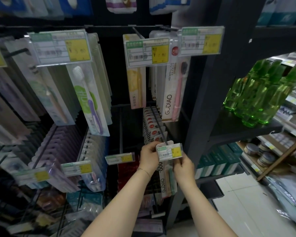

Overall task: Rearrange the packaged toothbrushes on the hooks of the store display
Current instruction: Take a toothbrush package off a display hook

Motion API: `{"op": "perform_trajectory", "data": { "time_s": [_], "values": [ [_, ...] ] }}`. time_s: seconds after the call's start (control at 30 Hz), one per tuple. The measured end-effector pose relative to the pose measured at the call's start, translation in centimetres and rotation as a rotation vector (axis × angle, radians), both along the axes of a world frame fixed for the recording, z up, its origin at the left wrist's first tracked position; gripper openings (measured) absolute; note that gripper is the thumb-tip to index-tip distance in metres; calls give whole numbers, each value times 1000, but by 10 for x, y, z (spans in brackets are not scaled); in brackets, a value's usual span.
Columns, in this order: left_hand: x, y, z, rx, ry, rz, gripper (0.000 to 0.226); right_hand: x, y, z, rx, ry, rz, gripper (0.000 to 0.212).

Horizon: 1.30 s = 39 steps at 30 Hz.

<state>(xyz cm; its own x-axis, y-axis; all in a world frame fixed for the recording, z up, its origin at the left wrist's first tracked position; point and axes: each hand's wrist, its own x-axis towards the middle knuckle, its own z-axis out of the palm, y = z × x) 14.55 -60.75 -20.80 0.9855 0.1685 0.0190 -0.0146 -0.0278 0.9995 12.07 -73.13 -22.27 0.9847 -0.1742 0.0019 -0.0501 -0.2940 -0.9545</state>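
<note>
Both hands meet at the tip of a low hook (158, 125). The left hand (149, 156) grips the top of a pack (167, 183) beside the price tag (169, 151). The right hand (184, 170) pinches the pack's right edge below the tag. The pack hangs upright, in front of the other packs (150, 124) on that hook. Green bottles (256, 94) stand on a shelf to the right.

I'm wearing the one wide-angle camera on my head, and it's looking forward and down, close to the hook display (113, 74). My left hand (149, 157) and right hand (184, 167) are showing just below mid-frame on a toothbrush pack (167, 185), floor (246, 202) lying near right.
</note>
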Motion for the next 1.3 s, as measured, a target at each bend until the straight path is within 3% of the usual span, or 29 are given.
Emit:
{"op": "perform_trajectory", "data": {
  "time_s": [0.23, 0.43, 0.53, 0.63, 0.87, 1.0, 1.07, 1.2, 1.3],
  "values": [
    [2, 2, 0, -77, 56, -9, 14, 2, 1, -3, 5, -4, 8, 31],
    [2, 5, 0, -131, 54, 9, 23, 8, 5, -2, 26, 40, -8, 31],
    [2, 7, -1, -135, 80, 49, 14, 15, 9, -3, 58, 81, -16, 30],
    [-2, 8, -4, -110, 67, 43, 4, 24, 14, -7, 95, 106, -38, 27],
    [-10, 18, -4, 119, 41, 2, 9, 39, 20, -11, 233, 186, -113, 15],
    [-15, 23, -8, 190, 48, 7, 26, 33, 20, -10, 139, 152, -76, 11],
    [-19, 28, -14, 223, 64, 7, 31, 25, 21, -13, 50, 130, -55, 21],
    [-31, 34, -27, 305, 133, -30, 24, 7, 24, -22, -83, 104, -61, 19],
    [-44, 43, -34, 460, 128, -97, 25, -8, 29, -28, -303, 91, -3, 18]
  ]
}}
